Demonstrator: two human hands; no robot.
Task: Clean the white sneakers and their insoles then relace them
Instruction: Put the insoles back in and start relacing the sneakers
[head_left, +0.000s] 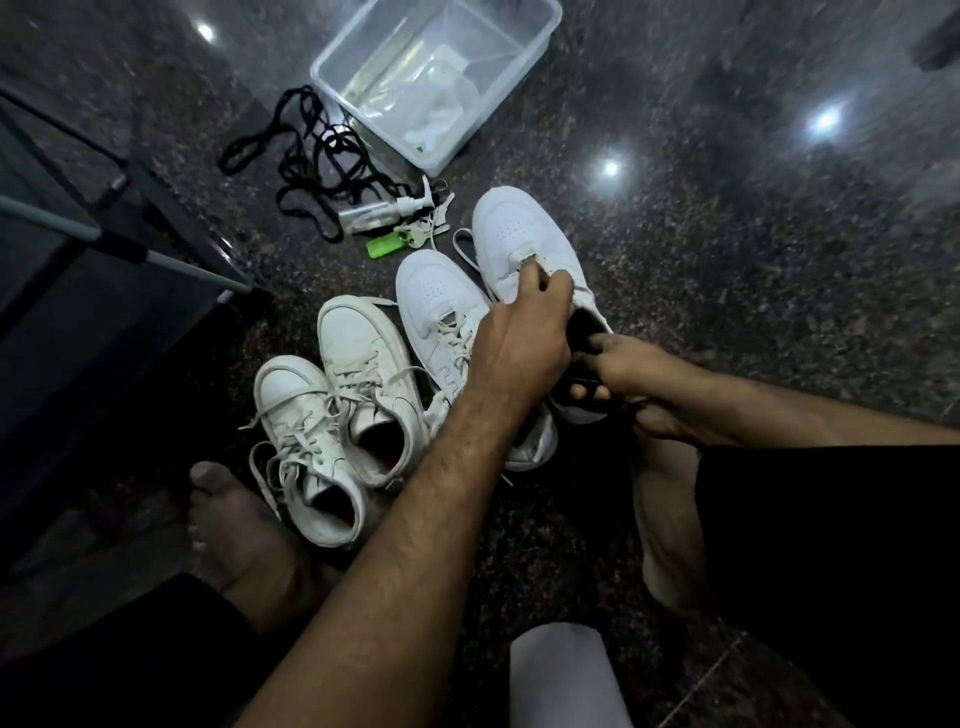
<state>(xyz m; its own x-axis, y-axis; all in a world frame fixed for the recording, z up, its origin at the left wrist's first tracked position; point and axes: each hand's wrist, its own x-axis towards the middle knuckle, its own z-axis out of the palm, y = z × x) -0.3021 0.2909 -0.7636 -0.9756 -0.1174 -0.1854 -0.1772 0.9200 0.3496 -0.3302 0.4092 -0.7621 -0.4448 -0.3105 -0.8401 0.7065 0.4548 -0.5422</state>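
Observation:
Four white sneakers lie on the dark stone floor. The rightmost sneaker (514, 228) has no lace in its eyelets. My left hand (524, 338) reaches across and pinches its tongue near the throat. My right hand (634, 374) comes in from the right and grips a dark insole (587, 330) at that shoe's opening, thumb above and fingers below. Its laced partner (431, 291) lies just left of it, partly under my left forearm. A second laced pair (358, 343) (291, 400) sits further left.
Loose black laces (311, 156), a small spray bottle (379, 213) and keys with a green tag (387, 243) lie beyond the shoes. A clear plastic tub (540, 47) holding white cloth stands at the back. A dark rack (130, 249) is on the left. My bare feet (234, 530) (670, 519) flank the shoes.

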